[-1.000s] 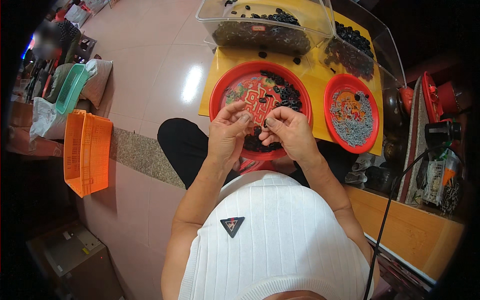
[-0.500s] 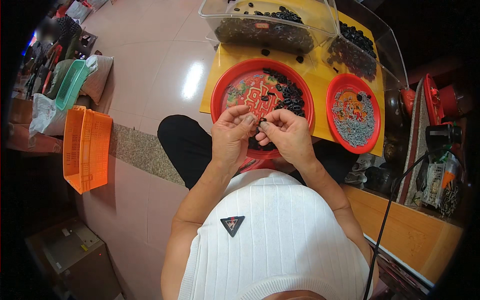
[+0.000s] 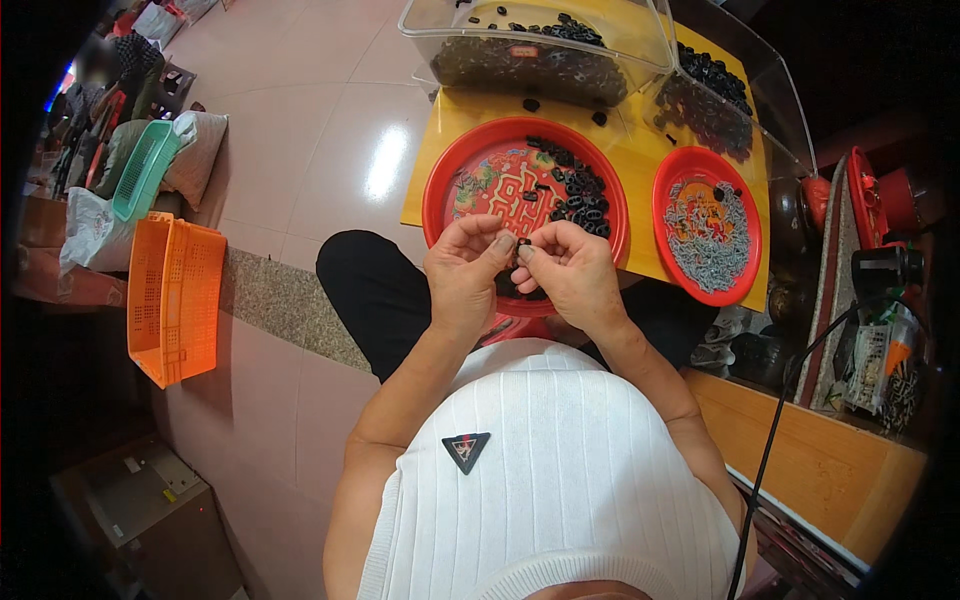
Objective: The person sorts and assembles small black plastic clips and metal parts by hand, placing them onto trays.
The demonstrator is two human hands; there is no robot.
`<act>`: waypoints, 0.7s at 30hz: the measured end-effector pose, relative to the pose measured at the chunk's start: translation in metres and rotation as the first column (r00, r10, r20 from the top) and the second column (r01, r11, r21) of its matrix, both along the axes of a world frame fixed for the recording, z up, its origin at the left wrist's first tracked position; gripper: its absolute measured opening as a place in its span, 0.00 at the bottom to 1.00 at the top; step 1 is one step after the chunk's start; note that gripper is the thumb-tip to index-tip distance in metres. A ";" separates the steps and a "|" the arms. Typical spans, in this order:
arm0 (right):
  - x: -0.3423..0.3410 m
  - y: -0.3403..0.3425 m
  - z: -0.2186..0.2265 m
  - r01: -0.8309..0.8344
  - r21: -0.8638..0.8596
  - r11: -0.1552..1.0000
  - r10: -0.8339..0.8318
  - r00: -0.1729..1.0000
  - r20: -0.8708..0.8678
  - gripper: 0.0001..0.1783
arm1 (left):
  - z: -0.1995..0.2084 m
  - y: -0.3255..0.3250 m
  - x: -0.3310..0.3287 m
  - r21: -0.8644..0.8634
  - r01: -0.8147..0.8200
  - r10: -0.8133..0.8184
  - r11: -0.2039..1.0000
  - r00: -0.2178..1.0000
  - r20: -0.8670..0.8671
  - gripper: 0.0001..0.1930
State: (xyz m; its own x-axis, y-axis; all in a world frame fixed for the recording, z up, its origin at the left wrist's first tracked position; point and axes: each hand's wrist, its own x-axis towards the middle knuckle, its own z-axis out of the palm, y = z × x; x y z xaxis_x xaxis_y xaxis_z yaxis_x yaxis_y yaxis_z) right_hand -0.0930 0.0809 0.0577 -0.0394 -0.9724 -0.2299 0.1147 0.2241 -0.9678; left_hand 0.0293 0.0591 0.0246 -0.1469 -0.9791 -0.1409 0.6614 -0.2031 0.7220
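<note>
Both hands meet over the near side of a round red tray (image 3: 437,170) with a printed pattern. Thumb and forefinger of my right hand (image 3: 580,270) pinch a small black plastic part (image 3: 524,243). My left hand (image 3: 465,265) is closed in a pinch right against that part; whatever is between its fingertips is too small to tell. Inside the tray, several loose black plastic parts (image 3: 585,190) lie along the right side, and more sit under my hands. A smaller red tray (image 3: 660,215) to the right holds a heap of small silvery screws (image 3: 715,250).
Clear plastic bins (image 3: 540,50) of black parts stand at the back of the yellow table (image 3: 425,200). To the left on the floor are an orange crate (image 3: 175,300), a green basket (image 3: 145,170) and sacks (image 3: 195,155). A black cable (image 3: 770,440) hangs at the right.
My left hand's fingertips have come slightly right and closed up against the black part. My right hand holds nearly the same place, still pinching it.
</note>
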 end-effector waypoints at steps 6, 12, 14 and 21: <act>-0.001 0.003 -0.004 0.011 -0.017 1.000 -0.011 0.999 -0.042 0.04 | -0.007 0.003 -0.004 -0.133 -0.044 0.064 0.990 0.986 0.152 0.08; -0.004 0.004 -0.006 -0.017 -0.018 1.000 0.015 0.996 -0.088 0.04 | -0.007 0.003 -0.005 -0.144 0.013 0.017 0.989 0.979 0.202 0.07; -0.006 0.002 -0.010 -0.018 -0.018 1.000 0.016 0.994 -0.109 0.03 | -0.010 0.000 -0.008 -0.121 0.045 -0.019 0.992 0.979 0.203 0.06; -0.044 -0.007 -0.012 0.140 -0.049 0.989 -0.138 0.989 0.042 0.04 | -0.006 -0.027 -0.001 -0.094 0.146 -0.086 0.985 0.883 0.461 0.12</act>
State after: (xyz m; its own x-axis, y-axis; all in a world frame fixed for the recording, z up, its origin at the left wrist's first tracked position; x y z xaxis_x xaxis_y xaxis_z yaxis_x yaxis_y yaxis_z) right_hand -0.1370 0.0737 0.0455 -0.1677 -0.9687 -0.1830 0.1782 0.1528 -0.9721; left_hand 0.0288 0.0317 0.0189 -0.2096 -0.9727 -0.0995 0.2329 -0.1485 0.9611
